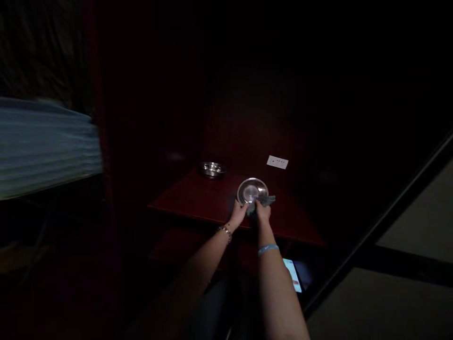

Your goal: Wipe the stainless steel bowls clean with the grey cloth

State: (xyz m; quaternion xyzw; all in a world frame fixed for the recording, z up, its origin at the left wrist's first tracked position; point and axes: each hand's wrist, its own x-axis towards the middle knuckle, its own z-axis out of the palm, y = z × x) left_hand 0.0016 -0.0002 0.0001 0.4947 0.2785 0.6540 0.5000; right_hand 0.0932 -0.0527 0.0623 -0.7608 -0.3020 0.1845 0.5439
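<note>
A shiny metal bowl (252,190) is tilted toward me above the dark red desk top. My left hand (238,212) grips its near left rim, thumb on the inner side. In my right hand (263,211) is a grey cloth (269,200), pressed against the bowl's near right rim; part of the cloth hangs below, between the hands. Farther back on the left of the desk top sits a second metal bowl or small stack of bowls (211,170); the dim light hides which.
The dark red desk top (184,200) ends at a back wall with a white power socket (277,162). A lit phone or tablet screen (292,275) shows below on the right. Pale blue striped fabric (49,144) hangs at far left. Much of the surroundings is dark.
</note>
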